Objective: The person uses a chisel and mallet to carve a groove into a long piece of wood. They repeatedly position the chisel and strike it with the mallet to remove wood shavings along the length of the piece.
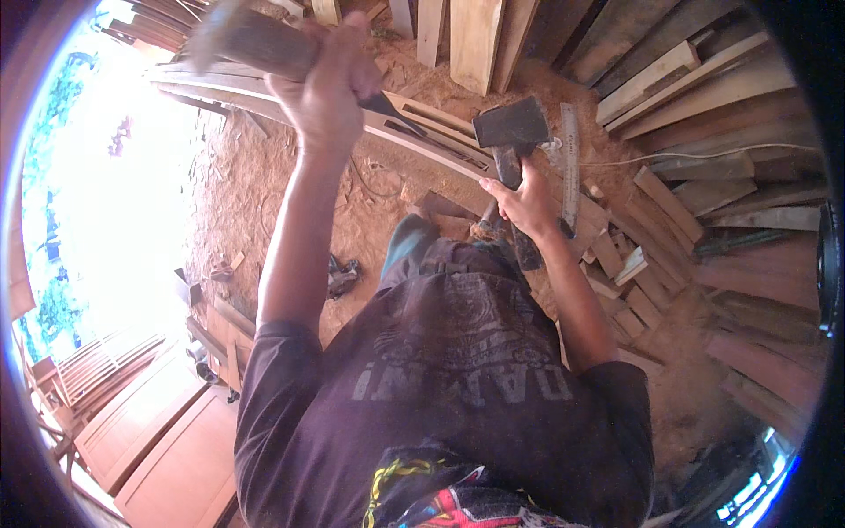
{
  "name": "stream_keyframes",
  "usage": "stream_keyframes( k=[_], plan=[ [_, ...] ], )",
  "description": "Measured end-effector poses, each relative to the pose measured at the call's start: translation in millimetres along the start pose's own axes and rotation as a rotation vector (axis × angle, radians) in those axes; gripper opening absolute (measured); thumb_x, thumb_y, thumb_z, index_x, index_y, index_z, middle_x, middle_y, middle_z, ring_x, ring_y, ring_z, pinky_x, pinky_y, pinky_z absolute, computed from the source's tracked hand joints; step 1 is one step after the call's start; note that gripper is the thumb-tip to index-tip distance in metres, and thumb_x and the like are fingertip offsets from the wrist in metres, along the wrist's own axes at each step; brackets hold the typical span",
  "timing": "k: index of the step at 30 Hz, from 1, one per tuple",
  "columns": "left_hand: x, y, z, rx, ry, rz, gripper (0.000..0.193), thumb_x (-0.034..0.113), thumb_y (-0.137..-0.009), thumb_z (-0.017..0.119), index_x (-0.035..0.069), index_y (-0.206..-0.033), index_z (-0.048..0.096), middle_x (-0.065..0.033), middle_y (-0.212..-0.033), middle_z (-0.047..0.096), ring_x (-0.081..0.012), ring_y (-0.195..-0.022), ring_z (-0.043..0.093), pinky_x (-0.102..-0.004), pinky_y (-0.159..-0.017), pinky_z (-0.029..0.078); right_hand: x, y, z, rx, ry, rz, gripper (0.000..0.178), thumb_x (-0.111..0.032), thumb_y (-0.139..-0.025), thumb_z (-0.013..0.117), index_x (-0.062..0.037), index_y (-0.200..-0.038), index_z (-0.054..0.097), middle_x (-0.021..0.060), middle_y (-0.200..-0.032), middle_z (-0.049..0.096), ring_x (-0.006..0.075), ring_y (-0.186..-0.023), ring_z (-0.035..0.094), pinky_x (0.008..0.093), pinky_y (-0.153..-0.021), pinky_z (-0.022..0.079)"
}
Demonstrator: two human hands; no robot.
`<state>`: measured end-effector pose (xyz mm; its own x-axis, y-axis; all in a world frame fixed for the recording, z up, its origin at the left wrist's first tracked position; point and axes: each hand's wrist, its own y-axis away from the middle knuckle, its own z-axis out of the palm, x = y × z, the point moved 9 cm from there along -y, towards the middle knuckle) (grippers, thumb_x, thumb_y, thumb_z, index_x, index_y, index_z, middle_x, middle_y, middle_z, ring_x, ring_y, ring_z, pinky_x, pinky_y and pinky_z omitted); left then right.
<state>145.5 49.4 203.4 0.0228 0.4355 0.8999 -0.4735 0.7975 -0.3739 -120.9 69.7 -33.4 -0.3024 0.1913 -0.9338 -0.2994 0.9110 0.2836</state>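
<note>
My left hand is raised over the workpiece, closed around a chisel. Its thick wooden handle points up to the left, its end blurred. Below my fist the dark chisel blade slants toward a long slotted wooden beam; I cannot tell whether its tip touches the wood. My right hand grips the handle of a hammer with a dark blocky head. That head is up, just right of the slots, and its handle runs down beside my right thigh.
Planks lean and lie at the right and far side. Wood offcuts lie right of my legs, near a ruler and a thin cable. Shavings cover the ground. Large panels stand at lower left.
</note>
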Motion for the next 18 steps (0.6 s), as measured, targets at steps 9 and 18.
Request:
stream_keyframes(
  k=[9,18],
  plan=[
    [-27,-6,-5,-0.017,0.089,-0.038,0.028,0.005,-0.097,0.07,0.008,-0.075,0.052,-0.002,-0.056,0.046,-0.0129,-0.044,0.041,-0.0313,-0.044,0.034,-13,21,-40,0.089,-0.035,0.015,0.04,-0.02,-0.093,0.083,0.003,-0.118,0.061,0.0027,-0.071,0.065,0.0098,-0.05,0.058,0.0284,-0.046,0.048],
    [-46,-13,-33,0.049,0.162,-0.091,0.028,0.009,-0.097,0.072,0.007,-0.075,0.055,-0.0014,-0.057,0.048,-0.0128,-0.044,0.042,-0.0313,-0.044,0.035,-39,24,-67,0.154,-0.019,-0.06,0.033,-0.021,-0.091,0.083,0.0008,-0.102,0.061,0.0046,-0.068,0.066,0.0114,-0.049,0.059,0.0302,-0.045,0.049]
  ],
)
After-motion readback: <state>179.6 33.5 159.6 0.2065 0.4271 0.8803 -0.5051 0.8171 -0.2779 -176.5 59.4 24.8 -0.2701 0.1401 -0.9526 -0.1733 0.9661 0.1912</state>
